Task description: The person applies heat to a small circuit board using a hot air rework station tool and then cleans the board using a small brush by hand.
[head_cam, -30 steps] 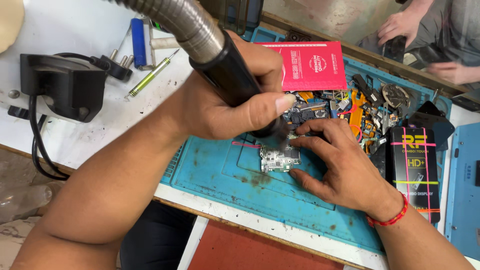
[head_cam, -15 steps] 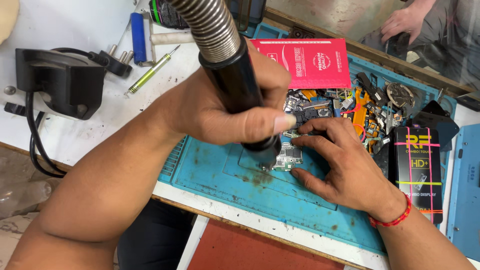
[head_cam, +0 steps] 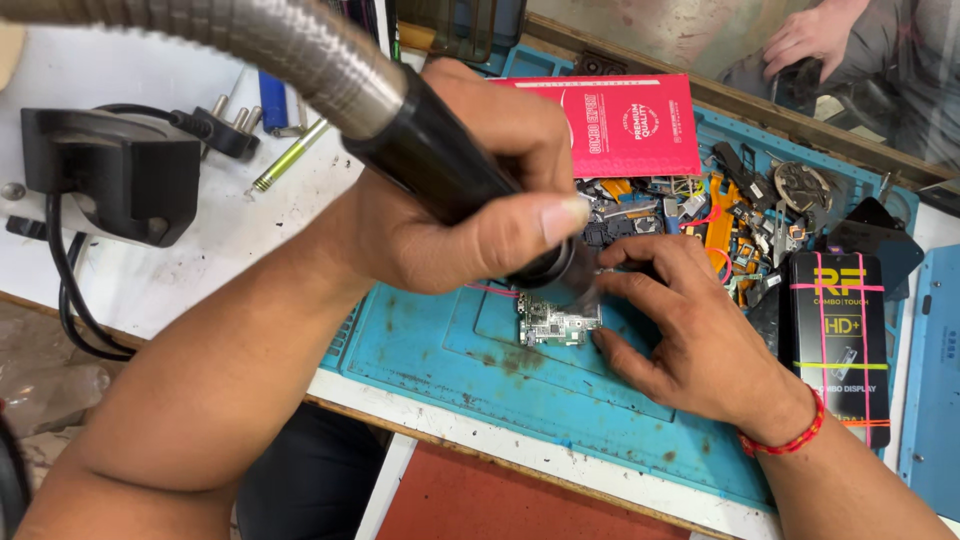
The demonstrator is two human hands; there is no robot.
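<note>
My left hand (head_cam: 450, 230) grips the black handle (head_cam: 440, 165) of a hot-air wand on a ribbed metal hose (head_cam: 250, 35). Its nozzle (head_cam: 560, 272) points down just above a small green circuit board (head_cam: 550, 325). The board lies on a blue work mat (head_cam: 450, 360). My right hand (head_cam: 690, 340), with a red thread band at the wrist, rests on the mat. Its thumb and fingertips pinch the board's right edge.
A red flat packet (head_cam: 630, 125) and a heap of small phone parts (head_cam: 720, 215) lie behind the board. A black display box (head_cam: 838, 340) stands at right. A black adapter with cables (head_cam: 110, 185) and a green pen (head_cam: 285, 160) sit at left. Another person's hand (head_cam: 810, 35) is at top right.
The wand's hose has swung lower and more to the left across the view. The nozzle stays over the board, and my right hand keeps its hold.
</note>
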